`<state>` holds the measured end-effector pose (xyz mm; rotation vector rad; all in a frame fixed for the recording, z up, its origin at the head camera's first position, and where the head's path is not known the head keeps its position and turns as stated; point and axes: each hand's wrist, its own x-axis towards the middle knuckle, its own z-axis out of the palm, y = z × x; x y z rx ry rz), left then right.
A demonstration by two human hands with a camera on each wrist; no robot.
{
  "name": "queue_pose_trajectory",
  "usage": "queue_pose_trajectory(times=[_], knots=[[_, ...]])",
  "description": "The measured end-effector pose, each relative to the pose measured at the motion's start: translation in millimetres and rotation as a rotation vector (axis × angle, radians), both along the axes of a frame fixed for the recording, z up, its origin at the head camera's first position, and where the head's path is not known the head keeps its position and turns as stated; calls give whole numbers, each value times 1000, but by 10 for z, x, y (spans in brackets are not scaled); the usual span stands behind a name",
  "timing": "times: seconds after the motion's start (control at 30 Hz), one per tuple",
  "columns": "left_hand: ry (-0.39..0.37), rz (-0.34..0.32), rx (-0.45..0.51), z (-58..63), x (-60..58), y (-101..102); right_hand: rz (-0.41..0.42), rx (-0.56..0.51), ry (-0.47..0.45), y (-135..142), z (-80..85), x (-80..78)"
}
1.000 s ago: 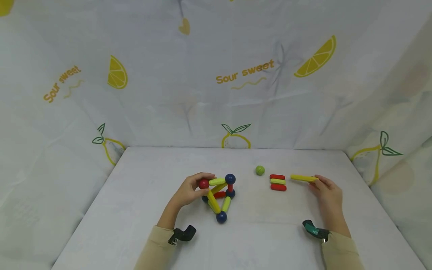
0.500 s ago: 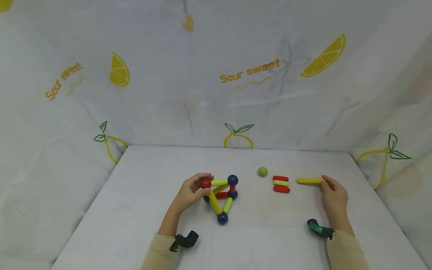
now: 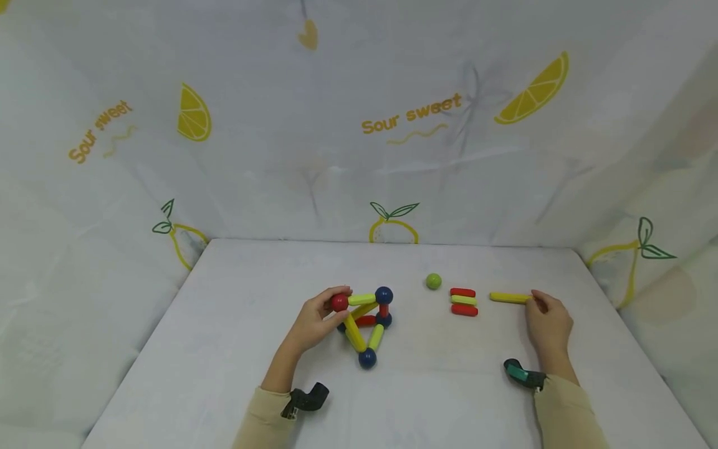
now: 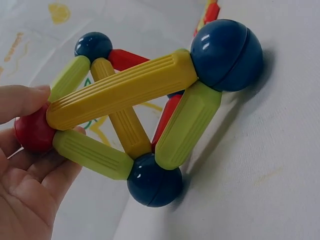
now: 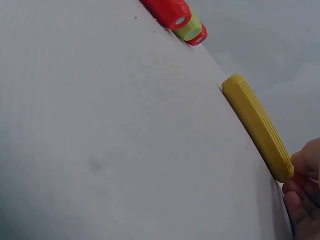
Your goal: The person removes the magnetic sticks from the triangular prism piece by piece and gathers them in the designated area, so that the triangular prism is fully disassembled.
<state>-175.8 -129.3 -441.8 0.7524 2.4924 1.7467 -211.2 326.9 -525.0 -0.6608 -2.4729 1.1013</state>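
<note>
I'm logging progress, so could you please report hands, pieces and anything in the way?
Left hand pinching red ball of ball-and-stick frame. Right hand pinching loose yellow stick by one end. Three short sticks between frame and yellow stick.

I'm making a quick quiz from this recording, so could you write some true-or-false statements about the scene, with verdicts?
1. The left grip holds the red ball. True.
2. The right grip holds a blue stick. False: it pinches the loose yellow stick by one end.
3. The green ball touches the structure. False: it lies apart on the table.
4. A lime stick lies between two red sticks. True.
5. Blue balls form some of the structure's corners. True.
</note>
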Motion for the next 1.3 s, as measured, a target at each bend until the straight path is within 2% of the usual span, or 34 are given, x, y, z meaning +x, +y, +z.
queue_pose_trajectory(times=[0.2, 0.3, 0.43, 0.53, 0.7, 0.77, 0.87, 0.97, 1.0, 1.1, 1.17, 1.3], knots=[[13, 9, 11, 10, 14, 25, -30, -89, 25, -53, 119, 84], [31, 23, 23, 2, 23, 39, 33, -105, 110, -162, 230, 86], [55, 52, 46, -36, 27, 86, 200, 16, 235, -354, 157, -16], [66, 71, 60, -60, 22, 129, 351, 65, 284, -610, 152, -32], [74, 100, 76, -95, 12, 184, 633, -94, 317, -1200, 503, 175], [63, 108, 88, -138, -18, 193, 724, -138, 295, -1412, 681, 259], [19, 107, 83, -112, -42, 203, 834, -185, 215, -1618, 752, 251], [4, 112, 60, -94, -77, 207, 899, -220, 69, -1772, 821, 187], [-6, 115, 46, -42, -67, 209, 915, -235, 36, -1811, 814, 150], [-15, 140, 35, -49, -87, 205, 966, -251, -50, -1944, 902, 115], [-24, 148, 37, -62, -94, 205, 972, -258, -77, -2015, 926, 111], [-17, 132, 40, -71, -108, 218, 934, -275, -86, -2107, 930, 121]])
